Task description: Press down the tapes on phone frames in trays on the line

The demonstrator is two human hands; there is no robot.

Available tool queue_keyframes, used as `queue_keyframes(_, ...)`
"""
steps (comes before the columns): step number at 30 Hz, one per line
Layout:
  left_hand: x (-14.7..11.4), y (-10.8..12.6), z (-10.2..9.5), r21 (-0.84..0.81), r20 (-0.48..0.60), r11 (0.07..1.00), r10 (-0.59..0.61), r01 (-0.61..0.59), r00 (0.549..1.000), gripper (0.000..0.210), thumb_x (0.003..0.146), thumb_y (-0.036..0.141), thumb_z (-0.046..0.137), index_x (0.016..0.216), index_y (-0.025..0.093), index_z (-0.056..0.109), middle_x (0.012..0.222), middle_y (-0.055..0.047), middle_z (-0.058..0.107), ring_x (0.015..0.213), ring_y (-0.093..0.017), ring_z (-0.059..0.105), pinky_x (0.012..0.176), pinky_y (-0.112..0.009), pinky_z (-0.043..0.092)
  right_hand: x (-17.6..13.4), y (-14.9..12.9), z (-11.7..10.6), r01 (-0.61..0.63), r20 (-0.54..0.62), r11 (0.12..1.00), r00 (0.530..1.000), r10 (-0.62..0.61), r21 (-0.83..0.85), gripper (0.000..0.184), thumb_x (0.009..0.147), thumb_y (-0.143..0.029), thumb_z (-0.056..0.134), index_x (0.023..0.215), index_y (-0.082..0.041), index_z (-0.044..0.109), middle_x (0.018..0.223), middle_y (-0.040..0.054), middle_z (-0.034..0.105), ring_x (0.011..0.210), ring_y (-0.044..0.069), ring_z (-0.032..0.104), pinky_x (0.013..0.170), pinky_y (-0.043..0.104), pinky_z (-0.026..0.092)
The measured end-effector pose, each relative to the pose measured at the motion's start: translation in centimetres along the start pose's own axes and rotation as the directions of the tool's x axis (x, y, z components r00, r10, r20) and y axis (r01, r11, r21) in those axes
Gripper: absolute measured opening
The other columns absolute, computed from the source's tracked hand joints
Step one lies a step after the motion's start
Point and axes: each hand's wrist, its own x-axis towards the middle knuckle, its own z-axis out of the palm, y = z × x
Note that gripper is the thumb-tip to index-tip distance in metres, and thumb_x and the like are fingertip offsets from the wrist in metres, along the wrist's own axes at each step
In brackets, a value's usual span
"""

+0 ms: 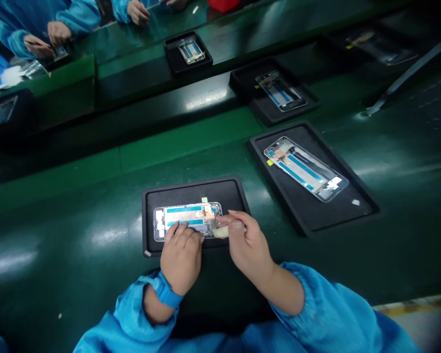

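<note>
An opened smartphone body [183, 215], with two blue strips and a copper-coloured patch, lies in a black tray [228, 189] in front of me. My left hand [181, 252] rests on its near edge, fingers lying flat over the lower blue strip, a blue band around the wrist. My right hand [250, 245] is closed in a pinch around a pale, blunt-tipped tool [221, 232] whose exact kind I cannot make out. The tool's tip is at the phone's right end, by the exposed parts. A yellow-green tab [205, 200] sticks out at the phone's far edge.
To the right, another black tray [353, 215] holds a similar phone body [305, 169]. Further trays with phones stand behind, including a tray [272, 115] at the raised ledge. Across the green bench [77, 215], co-workers' hands [59, 33] are busy. A metal bar [407, 73] slants down at right.
</note>
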Motion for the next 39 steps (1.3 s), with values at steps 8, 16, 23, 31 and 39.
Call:
queue_keyframes(8, -0.05, -0.04, 0.08, 0.007, -0.011, 1.000, 0.002, -0.002, 1.000, 0.017, 0.082, 0.014, 0.043, 0.080, 0.016, 0.059, 0.078, -0.003, 0.063, 0.091, -0.022, 0.057, 0.091, -0.041, 0.040, -0.12, 0.26, 0.00, 0.011, -0.038, 1.000, 0.999, -0.011, 0.003, 0.015, 0.087, -0.028, 0.039, 0.098, -0.022, 0.046, 0.083, 0.0036, 0.068, 0.079, 0.016, 0.064, 0.069, 0.031, 0.052)
queue_keyframes(16, 0.00, 0.04, 0.06, -0.001, -0.007, 1.000, -0.009, 0.009, 1.000, 0.017, 0.082, 0.014, 0.043, 0.080, 0.016, 0.059, 0.078, -0.003, 0.063, 0.091, -0.022, 0.057, 0.091, -0.041, 0.039, 0.00, 0.18, 0.07, 0.063, -0.023, 0.998, 0.998, -0.063, -0.014, 0.015, 0.086, -0.027, 0.040, 0.098, -0.023, 0.048, 0.085, 0.0033, 0.067, 0.079, 0.016, 0.064, 0.067, 0.031, 0.052)
queue_keyframes(23, 0.02, 0.00, 0.04, -0.002, -0.010, 1.000, -0.006, 0.006, 1.000, 0.017, 0.082, 0.014, 0.043, 0.080, 0.016, 0.060, 0.078, -0.003, 0.063, 0.091, -0.021, 0.057, 0.090, -0.041, 0.039, -0.17, 0.39, 0.07, 0.045, -0.056, 0.999, 0.997, -0.045, -0.010, 0.016, 0.087, -0.026, 0.039, 0.101, -0.023, 0.046, 0.083, 0.0026, 0.068, 0.079, 0.016, 0.064, 0.067, 0.031, 0.052)
queue_keyframes(31, 0.05, 0.06, 0.01, -0.006, -0.017, 1.000, -0.007, 0.007, 1.000, 0.018, 0.083, 0.015, 0.042, 0.079, 0.016, 0.060, 0.078, -0.003, 0.063, 0.090, -0.021, 0.057, 0.090, -0.040, 0.039, -0.12, 0.47, 0.15, 0.060, -0.024, 0.998, 0.998, -0.060, 0.005, 0.016, 0.086, -0.026, 0.040, 0.101, -0.023, 0.046, 0.084, 0.0026, 0.067, 0.079, 0.016, 0.064, 0.068, 0.031, 0.052)
queue_keyframes(39, -0.07, 0.00, 0.09, 0.003, -0.002, 1.000, -0.014, 0.014, 1.000, 0.018, 0.083, 0.015, 0.042, 0.079, 0.017, 0.060, 0.078, -0.003, 0.063, 0.092, -0.021, 0.057, 0.091, -0.041, 0.039, -0.15, 0.38, 0.16, 0.036, -0.029, 0.999, 0.999, -0.037, -0.023, 0.016, 0.087, -0.029, 0.039, 0.100, -0.023, 0.046, 0.083, 0.0030, 0.068, 0.080, 0.016, 0.064, 0.069, 0.032, 0.052)
